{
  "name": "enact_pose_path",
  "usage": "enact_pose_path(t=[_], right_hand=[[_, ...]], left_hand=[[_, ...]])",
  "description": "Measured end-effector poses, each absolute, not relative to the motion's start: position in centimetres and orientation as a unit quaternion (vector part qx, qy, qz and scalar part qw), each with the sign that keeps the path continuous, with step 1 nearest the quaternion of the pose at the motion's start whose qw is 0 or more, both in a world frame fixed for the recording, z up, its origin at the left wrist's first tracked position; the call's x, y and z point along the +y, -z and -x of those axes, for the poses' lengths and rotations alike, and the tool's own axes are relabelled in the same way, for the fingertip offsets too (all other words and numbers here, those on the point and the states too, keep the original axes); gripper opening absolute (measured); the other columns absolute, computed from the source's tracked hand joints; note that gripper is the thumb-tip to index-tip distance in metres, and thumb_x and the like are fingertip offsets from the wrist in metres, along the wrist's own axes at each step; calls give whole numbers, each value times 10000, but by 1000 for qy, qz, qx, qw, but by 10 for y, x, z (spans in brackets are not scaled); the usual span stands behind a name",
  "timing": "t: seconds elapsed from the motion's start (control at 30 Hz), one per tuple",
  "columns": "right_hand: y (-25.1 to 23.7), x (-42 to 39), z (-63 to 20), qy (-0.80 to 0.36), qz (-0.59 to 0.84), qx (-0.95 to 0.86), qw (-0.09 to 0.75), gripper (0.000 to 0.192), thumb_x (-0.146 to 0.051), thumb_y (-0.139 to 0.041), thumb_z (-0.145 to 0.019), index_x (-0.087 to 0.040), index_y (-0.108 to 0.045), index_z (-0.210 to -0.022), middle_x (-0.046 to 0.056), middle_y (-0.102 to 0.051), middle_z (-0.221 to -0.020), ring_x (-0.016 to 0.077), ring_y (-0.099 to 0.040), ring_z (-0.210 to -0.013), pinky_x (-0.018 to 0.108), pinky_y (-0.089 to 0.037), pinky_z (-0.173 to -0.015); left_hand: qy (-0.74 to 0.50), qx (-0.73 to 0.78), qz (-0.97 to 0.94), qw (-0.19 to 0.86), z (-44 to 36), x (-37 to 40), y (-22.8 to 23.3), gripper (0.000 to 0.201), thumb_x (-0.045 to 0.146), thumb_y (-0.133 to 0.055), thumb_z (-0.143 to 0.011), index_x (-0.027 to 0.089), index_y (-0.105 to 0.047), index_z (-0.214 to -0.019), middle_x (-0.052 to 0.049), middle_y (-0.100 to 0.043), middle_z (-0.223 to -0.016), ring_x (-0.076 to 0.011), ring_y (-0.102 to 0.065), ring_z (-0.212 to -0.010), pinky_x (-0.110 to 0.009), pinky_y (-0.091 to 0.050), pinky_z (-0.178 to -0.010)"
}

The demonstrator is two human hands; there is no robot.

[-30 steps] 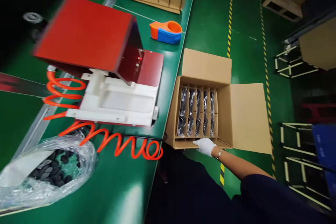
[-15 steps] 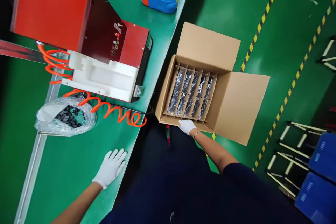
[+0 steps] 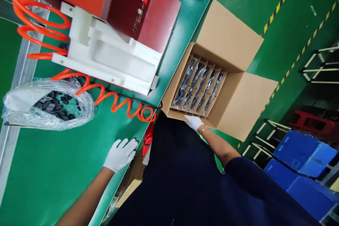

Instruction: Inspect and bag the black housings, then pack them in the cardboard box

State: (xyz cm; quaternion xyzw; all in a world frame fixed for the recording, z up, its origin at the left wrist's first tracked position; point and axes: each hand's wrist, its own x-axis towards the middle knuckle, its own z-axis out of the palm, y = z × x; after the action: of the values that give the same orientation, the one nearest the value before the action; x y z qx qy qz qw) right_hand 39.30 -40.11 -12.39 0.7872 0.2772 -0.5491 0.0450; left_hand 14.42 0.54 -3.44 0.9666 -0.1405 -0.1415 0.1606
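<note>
The white-gloved left hand [image 3: 120, 154] lies empty, fingers spread, on the glossy green tabletop [image 3: 66, 169], while at its two o'clock the white-gloved right hand [image 3: 194, 122] grips an open brown cardboard box [image 3: 231, 88] of plastic-wrapped dark strips [image 3: 188, 75], and at its ten sits a clear plastic bag [image 3: 87, 107] of black oval pieces [image 3: 53, 106].

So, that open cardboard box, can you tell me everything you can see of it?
The cardboard box is plain brown, its top open and two flaps folded outward, at the far and right sides. Inside, thin brown dividers separate five rows of dark contents in clear, shiny wrap. It sits askew beside the green workbench; what supports it is hidden. The white-gloved right hand touches its near edge.
</note>
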Motion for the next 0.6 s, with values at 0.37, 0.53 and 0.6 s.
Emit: enact_pose_path(t=[0.37, 0.53, 0.6], right_hand=[[117, -391, -397, 544, -790, 279, 35, 551, -452, -474, -1023, -171, -564, -1488, 156, -592, -1488, 288, -632, -1305, 393, -506, -1102], [120, -396, -394, 552, -785, 282, 15, 579, -407, -474, -1031, -157, -481, -1553, 173, -538, -1535, 297, -606, -1340, 410, -504, -1107], [123, -400, -392, 555, -782, 283, 3, 585, -403, -479, -1032, -163, -463, -1565, 173, -525, -1546, 289, -597, -1355, 403, -496, -1116]], left_hand=[[126, -148, -966, 170, -152, 7, 34, 325, 222, -534, -953, 280, -782, -1156, -64, -783, -1186, -295, -694, -1045, -466, -418, -959], [97, -150, -973, 148, -152, 0, 26, 302, 190, -537, -956, 219, -772, -1142, -102, -785, -1170, -318, -714, -1027, -522, -428, -1003], [121, -145, -964, 185, -162, -19, 18, 330, 152, -521, -958, 210, -749, -1188, -114, -764, -1229, -316, -706, -1110, -550, -414, -1078]])
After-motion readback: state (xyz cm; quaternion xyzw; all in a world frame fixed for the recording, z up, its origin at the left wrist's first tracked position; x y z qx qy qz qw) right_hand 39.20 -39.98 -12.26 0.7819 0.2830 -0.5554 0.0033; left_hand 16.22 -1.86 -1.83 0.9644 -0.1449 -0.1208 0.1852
